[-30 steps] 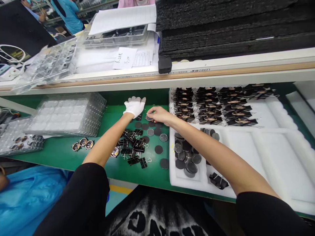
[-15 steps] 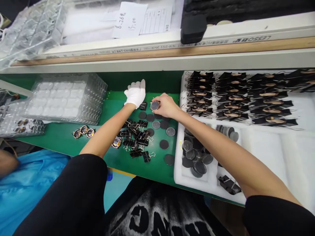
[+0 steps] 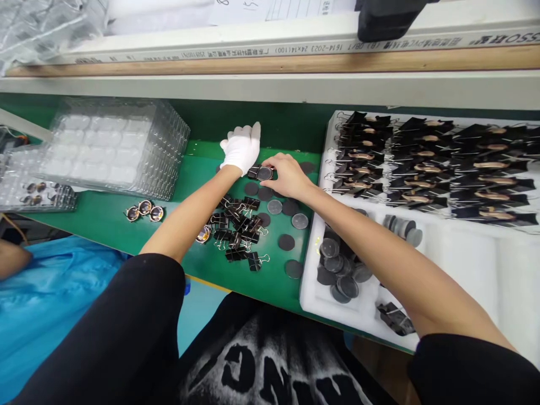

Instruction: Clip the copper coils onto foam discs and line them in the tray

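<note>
My left hand (image 3: 242, 148), in a white glove, rests on the green bench top (image 3: 189, 169) with fingers together, touching a black binder clip (image 3: 253, 172) at its palm edge. My bare right hand (image 3: 287, 175) pinches a round dark disc (image 3: 265, 173) right beside that clip. Below the hands lie several loose dark discs (image 3: 287, 242) and a heap of black binder clips (image 3: 238, 230). Whether the gloved fingers grip the clip is hidden.
A white foam tray (image 3: 464, 264) at right holds rows of clipped pieces (image 3: 422, 163), a pocket of discs (image 3: 340, 267) and one clip (image 3: 394, 318). Clear blister trays (image 3: 113, 146) stand at left, three gold-rimmed round parts (image 3: 144, 211) before them. A shelf edge (image 3: 270, 84) overhangs.
The camera has tilted down and moved closer. My right hand has kept the disc and brought it against the clip beside my gloved left hand, which stayed in place.
</note>
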Demonstrator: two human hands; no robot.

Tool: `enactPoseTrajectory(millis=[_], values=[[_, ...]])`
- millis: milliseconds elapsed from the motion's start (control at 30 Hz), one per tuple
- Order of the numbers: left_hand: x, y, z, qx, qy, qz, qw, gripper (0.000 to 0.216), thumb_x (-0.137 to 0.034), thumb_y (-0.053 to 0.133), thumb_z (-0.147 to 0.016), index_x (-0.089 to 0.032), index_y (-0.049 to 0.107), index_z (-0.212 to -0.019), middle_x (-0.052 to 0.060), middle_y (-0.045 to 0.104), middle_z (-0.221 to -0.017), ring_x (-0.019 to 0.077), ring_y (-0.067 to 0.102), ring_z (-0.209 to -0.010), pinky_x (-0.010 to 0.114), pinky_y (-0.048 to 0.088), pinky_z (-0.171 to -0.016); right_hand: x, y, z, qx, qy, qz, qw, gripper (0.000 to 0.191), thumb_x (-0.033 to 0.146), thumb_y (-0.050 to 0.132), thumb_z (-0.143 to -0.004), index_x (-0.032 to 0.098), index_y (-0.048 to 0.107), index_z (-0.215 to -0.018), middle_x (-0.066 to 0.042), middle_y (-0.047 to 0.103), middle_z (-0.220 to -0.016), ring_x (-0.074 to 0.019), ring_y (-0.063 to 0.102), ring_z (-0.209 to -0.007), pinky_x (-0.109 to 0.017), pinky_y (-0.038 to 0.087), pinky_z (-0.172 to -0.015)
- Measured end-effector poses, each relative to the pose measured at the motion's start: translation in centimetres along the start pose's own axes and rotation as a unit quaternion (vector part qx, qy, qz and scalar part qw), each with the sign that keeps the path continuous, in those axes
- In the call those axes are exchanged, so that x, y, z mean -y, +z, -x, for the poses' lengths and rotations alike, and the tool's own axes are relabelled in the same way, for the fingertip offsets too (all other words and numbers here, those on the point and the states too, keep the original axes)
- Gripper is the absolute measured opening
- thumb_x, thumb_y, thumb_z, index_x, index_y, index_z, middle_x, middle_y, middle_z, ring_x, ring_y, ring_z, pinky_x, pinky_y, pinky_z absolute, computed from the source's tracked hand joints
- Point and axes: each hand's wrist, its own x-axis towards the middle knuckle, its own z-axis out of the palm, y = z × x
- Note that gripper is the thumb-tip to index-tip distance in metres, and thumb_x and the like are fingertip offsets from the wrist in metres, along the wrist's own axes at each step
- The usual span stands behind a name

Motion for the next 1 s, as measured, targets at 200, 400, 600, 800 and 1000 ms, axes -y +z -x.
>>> enactPoseTrajectory(millis=[200, 400, 600, 800, 1000], values=[[-0.1, -0.2, 0.0, 0.011, -0.001, -0.006, 1.000, 0.055, -0.023, 0.025, -0.106, -0.026, 0.036, -0.160, 0.017, 0.055, -0.140, 0.0355, 0.052, -0.125, 0.049, 0.045, -0.095, 0.2, 0.4, -0.1, -0.004, 0.009, 0.015, 1.000, 0.038, 0.028, 0.083, -0.082, 0.021, 0.067, -0.116, -0.011, 0.063, -0.117, -0.0366, 0.057, -0.116, -0.054, 0.047, -0.096], [-0.2, -0.4, 0.1, 0.022, 0.005, -0.003, 1.000, 0.056, -0.024, 0.027, -0.105, -0.027, 0.035, -0.161, 0.016, 0.055, -0.142, 0.0359, 0.052, -0.125, 0.049, 0.045, -0.096, 0.4, 0.2, 0.0, 0.000, 0.014, 0.022, 1.000, 0.040, 0.029, 0.084, -0.082, 0.020, 0.066, -0.118, -0.012, 0.063, -0.120, -0.0369, 0.056, -0.118, -0.053, 0.047, -0.096], [-0.6, -1.0, 0.1, 0.001, 0.000, 0.056, 0.998, 0.051, -0.029, 0.029, -0.106, -0.027, 0.050, -0.152, 0.017, 0.063, -0.133, 0.0376, 0.057, -0.122, 0.054, 0.046, -0.094, 1.0, -0.1, 0.0, 0.013, 0.015, 0.037, 0.999, 0.040, 0.030, 0.082, -0.083, 0.020, 0.066, -0.119, -0.013, 0.062, -0.121, -0.0370, 0.056, -0.117, -0.051, 0.048, -0.094], [0.9, -6.3, 1.6, -0.054, 0.024, 0.153, 0.986, 0.063, -0.041, 0.013, -0.108, -0.017, 0.071, -0.119, 0.014, 0.073, -0.111, 0.0255, 0.066, -0.108, 0.038, 0.048, -0.096, 2.6, -3.1, 0.7, 0.013, -0.027, 0.053, 0.998, 0.038, 0.029, 0.077, -0.089, 0.018, 0.066, -0.123, -0.014, 0.063, -0.124, -0.0346, 0.058, -0.119, -0.049, 0.045, -0.097], [0.4, -10.2, 9.2, 0.105, 0.107, 0.335, 0.930, 0.064, -0.068, 0.033, -0.099, -0.022, 0.044, -0.056, 0.002, 0.050, -0.054, 0.0152, 0.047, -0.053, 0.031, 0.035, -0.055, 6.1, -8.7, 7.3, -0.044, -0.109, 0.099, 0.988, 0.049, 0.036, 0.074, -0.093, 0.019, 0.060, -0.136, -0.014, 0.062, -0.128, -0.0356, 0.056, -0.121, -0.050, 0.042, -0.100]])
